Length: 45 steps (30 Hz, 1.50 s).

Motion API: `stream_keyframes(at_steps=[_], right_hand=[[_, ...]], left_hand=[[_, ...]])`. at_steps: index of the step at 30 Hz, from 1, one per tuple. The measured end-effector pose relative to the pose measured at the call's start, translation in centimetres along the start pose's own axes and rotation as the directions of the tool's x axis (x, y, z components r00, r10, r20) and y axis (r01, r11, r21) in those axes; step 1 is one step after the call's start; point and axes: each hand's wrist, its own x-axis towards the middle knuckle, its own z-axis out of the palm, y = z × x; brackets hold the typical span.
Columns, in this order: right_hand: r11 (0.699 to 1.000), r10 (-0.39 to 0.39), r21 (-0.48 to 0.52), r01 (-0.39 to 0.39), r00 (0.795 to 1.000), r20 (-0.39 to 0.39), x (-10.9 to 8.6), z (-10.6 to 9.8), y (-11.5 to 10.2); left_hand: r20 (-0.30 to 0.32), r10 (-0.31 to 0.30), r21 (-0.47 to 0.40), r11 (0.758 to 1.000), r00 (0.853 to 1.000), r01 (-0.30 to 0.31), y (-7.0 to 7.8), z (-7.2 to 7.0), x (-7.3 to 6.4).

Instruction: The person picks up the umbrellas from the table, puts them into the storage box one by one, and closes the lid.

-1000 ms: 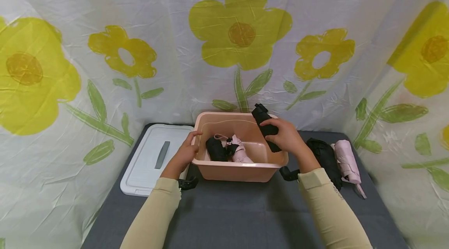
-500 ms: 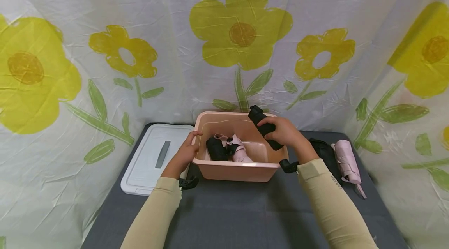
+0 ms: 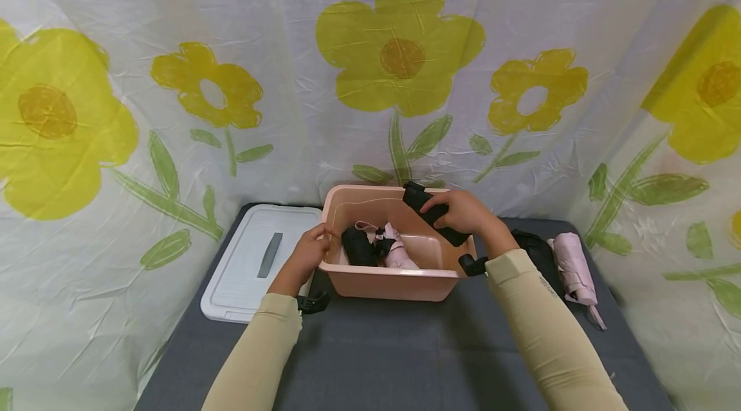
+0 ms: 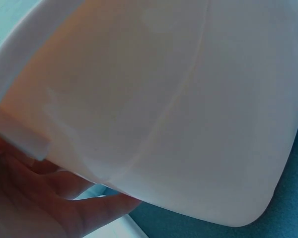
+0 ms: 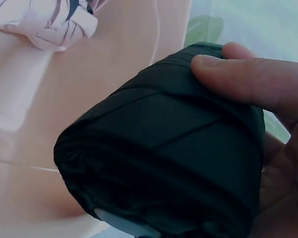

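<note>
My right hand (image 3: 466,213) grips a folded black umbrella (image 3: 431,215), tilted over the right part of a pink plastic bin (image 3: 393,284). Seen from the right wrist, the umbrella's wrapped cloth (image 5: 164,129) fills the middle, with the thumb across its top. My left hand (image 3: 307,253) holds the bin's left rim; from the left wrist, its fingers (image 4: 107,210) lie against the bin wall (image 4: 198,124). Inside the bin are another folded black umbrella (image 3: 357,247) and a pink folded umbrella (image 3: 398,253), lying side by side at the left and middle.
A white lid (image 3: 246,282) with a grey handle lies left of the bin. To the right, a black folded umbrella (image 3: 538,256) and a pink folded umbrella (image 3: 574,266) lie on the dark table cloth (image 3: 376,353). A flowered curtain (image 3: 289,141) hangs behind.
My right hand has moved slightly left, and the black umbrella has tipped flatter and lower over the bin. My left hand stays at the rim.
</note>
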Motion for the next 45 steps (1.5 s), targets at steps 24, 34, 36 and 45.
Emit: stream_keyframes(at_steps=[24,34,36,45], right_hand=[[0.999,-0.009,-0.050,0.016,0.992,0.127,2.7,0.2,0.0],[0.997,0.024,-0.078,-0.011,0.987,0.157,3.6,0.8,0.4],[0.997,0.034,-0.075,-0.022,0.986,0.161,3.8,0.9,0.4],[0.996,0.062,-0.082,-0.046,0.978,0.200,4.5,1.5,0.6]], left_hand=[[-0.032,0.084,-0.006,0.996,0.996,-0.084,-0.3,0.2,0.1],[-0.027,0.138,-0.015,0.990,0.990,-0.139,-0.8,0.1,0.6],[-0.032,0.144,-0.011,0.989,0.989,-0.145,-0.7,0.1,0.5],[-0.041,0.152,0.020,0.988,0.988,-0.151,-0.4,0.2,0.2]])
